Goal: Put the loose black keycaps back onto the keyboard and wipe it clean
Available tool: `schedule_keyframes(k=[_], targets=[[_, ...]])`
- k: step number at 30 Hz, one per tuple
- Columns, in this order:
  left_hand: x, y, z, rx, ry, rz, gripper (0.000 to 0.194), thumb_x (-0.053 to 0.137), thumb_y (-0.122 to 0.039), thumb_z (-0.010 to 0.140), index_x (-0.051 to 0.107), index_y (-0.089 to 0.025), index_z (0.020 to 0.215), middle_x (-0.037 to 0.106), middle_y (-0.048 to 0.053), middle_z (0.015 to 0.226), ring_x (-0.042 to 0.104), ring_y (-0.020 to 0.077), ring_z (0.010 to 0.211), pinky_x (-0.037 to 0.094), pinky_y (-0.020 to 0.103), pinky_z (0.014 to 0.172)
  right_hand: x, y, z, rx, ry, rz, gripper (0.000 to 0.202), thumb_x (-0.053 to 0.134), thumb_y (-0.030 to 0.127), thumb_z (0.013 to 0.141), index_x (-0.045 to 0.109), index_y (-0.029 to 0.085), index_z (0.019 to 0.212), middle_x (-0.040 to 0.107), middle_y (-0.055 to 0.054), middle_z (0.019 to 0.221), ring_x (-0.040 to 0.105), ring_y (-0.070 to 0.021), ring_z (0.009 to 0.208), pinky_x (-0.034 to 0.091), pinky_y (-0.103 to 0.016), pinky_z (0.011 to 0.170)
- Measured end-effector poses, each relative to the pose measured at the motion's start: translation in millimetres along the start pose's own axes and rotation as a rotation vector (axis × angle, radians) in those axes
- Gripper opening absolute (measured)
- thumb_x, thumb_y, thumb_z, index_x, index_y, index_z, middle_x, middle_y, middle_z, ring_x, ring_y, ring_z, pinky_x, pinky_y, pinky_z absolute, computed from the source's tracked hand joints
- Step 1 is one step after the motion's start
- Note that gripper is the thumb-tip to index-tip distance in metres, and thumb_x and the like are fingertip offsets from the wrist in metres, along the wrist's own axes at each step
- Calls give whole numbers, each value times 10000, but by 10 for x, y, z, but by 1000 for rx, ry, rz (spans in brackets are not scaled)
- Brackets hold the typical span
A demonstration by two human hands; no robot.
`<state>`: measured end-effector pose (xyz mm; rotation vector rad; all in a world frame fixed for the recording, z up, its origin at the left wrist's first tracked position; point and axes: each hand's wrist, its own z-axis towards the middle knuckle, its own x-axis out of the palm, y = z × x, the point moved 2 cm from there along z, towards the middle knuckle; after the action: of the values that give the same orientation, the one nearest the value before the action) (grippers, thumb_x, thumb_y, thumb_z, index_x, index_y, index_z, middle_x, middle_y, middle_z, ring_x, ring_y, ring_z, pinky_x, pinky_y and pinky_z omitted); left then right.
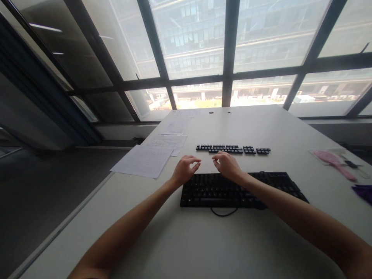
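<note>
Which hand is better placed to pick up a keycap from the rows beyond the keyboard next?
Probably the right hand: its fingers are just on the near side of the keycaps, while the left hand is off beyond their left end.

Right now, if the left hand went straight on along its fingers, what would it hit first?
Likely the right hand, which faces the left hand across a gap; depth is unclear from this one view.

Two long bare forearms [145, 211] slant forward and inward; the bare, loosely curved left hand [184, 169] stands parted, facing the bare right hand [228, 166] (this one more tightly curled).
</note>
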<state>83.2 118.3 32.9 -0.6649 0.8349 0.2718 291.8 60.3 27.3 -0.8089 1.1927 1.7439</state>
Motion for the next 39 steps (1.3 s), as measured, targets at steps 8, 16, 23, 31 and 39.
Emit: schedule_keyframes(k=[8, 16, 23, 31, 39], targets=[[560, 276, 841, 8, 110, 212, 162, 684, -209, 911, 814, -229, 1005, 740, 71, 990, 623, 238, 979, 513, 358, 895, 102, -399, 576, -14, 70, -231, 208, 588, 178, 966, 789, 176, 1017, 679, -147, 1091, 580, -267, 1049, 434, -327, 854], [741, 199, 932, 29, 164, 305, 182, 650, -167, 902, 817, -206, 841, 708, 108, 1000, 565, 275, 1034, 480, 417, 909, 238, -412, 667, -100, 69, -257, 266, 548, 182, 981, 789, 145, 873, 688, -175, 1081, 498, -305, 1092, 364, -402, 900], [733, 242, 843, 13, 179, 272, 188, 653, -111, 870, 813, -210, 855, 755, 79, 974, 606, 276, 999, 477, 422, 926, 266, -447, 667, -146, 78, -222, 215, 581, 170, 959, 775, 168, 865, 739, -125, 1015, 513, -275, 1079, 316, -388, 923], [616, 372, 674, -16, 134, 176, 244, 715, -102, 838, 783, -212, 1045, 756, 59, 1002, 670, 228, 951, 520, 365, 937, 290, -357, 667, -161, 61, -188, 186, 595, 144, 933, 766, 176, 867, 750, -107, 976, 548, -265, 1057, 321, -378, 904], [621, 437, 658, -87, 107, 129, 171, 723, -163, 843, 796, -180, 997, 755, 81, 961, 684, 231, 915, 527, 382, 954, 133, -281, 468, -101, -25, -100, 158, 623, 146, 921, 763, 194, 866, 741, -87, 964, 563, -253, 1024, 356, -351, 871]])
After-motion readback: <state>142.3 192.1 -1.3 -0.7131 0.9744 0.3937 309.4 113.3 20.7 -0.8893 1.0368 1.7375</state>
